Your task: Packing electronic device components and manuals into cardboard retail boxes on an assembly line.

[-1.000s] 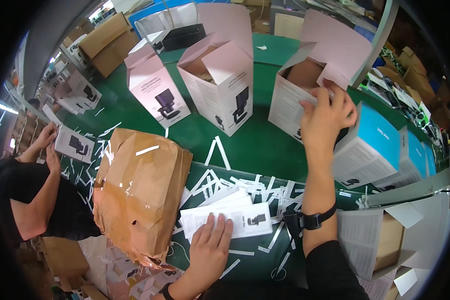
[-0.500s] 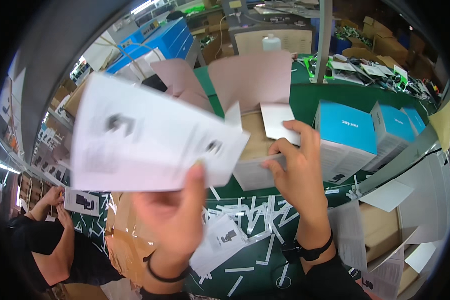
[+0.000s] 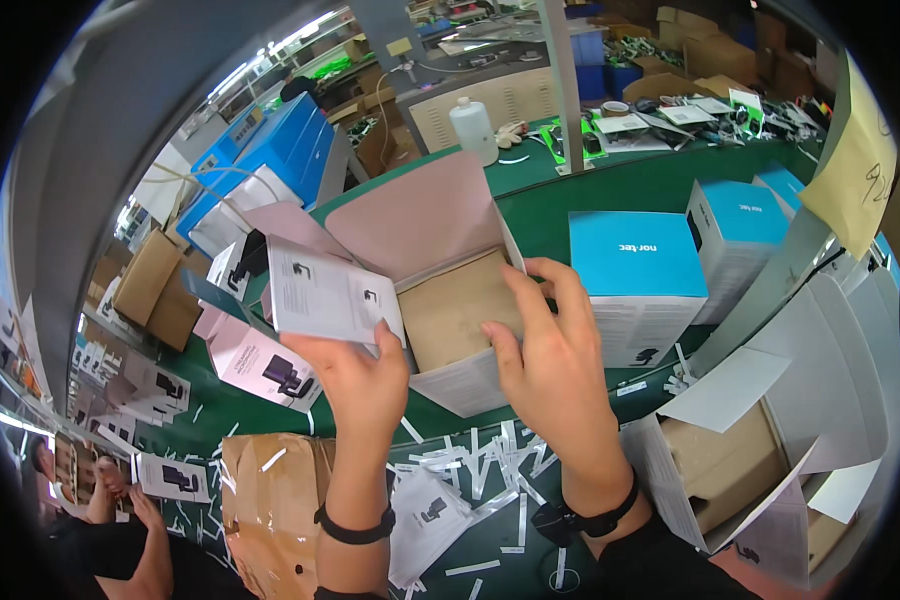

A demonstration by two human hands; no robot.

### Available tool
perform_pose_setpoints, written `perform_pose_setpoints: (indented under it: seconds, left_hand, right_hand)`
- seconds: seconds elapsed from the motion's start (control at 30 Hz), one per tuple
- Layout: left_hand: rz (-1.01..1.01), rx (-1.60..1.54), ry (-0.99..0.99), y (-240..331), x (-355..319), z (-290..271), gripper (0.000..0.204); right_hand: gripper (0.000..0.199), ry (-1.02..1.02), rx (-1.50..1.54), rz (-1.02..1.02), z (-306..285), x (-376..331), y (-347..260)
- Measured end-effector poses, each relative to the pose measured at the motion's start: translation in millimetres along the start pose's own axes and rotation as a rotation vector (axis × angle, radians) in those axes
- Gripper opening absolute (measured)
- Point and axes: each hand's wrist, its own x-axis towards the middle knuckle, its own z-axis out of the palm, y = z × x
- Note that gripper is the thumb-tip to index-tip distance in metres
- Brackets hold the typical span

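Observation:
My left hand (image 3: pixel 355 375) is closed on a white printed leaflet (image 3: pixel 332 295), pinched between thumb and fingers at the left side of an open box. This white carton (image 3: pixel 460 392) has its pinkish lid (image 3: pixel 415 215) raised at the back. Inside lies a plain brown cardboard insert (image 3: pixel 450 310). My right hand (image 3: pixel 555 345) rests at the carton's right side, fingers apart. Its thumb and fingertips reach over the rim near the insert, and nothing is held in them.
Closed blue-topped boxes (image 3: pixel 635 260) stand to the right. Another open carton (image 3: pixel 725 470) is near right. Leaflets (image 3: pixel 425 520) and paper strips (image 3: pixel 485 465) litter the green table near me, beside a taped brown carton (image 3: pixel 270 500). A co-worker (image 3: pixel 130 550) holds a printed box at lower left.
The leaflet has come down and away from me, beside the open carton. The white flap under my right fingers no longer stands up. My view has shifted.

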Motion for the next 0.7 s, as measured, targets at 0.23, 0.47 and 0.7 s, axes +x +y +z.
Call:
perform_pose_setpoints:
  seconds: [0.23,0.47,0.7]
  left_hand:
    - [-0.009,-0.330,-0.147,33.6,17.6,-4.6,0.101]
    - [0.015,-0.362,-0.043,14.7,9.5,3.4,0.083]
    - [-0.018,-0.411,-0.021,42.1,9.1,8.0,0.070]
  right_hand:
    - [0.045,0.173,0.037,-0.108,2.9,8.0,19.6]
    - [0.041,0.339,0.361,-0.024,11.3,19.5,20.1]
    - [0.039,0.309,0.143,-0.097,5.3,18.7,40.2]
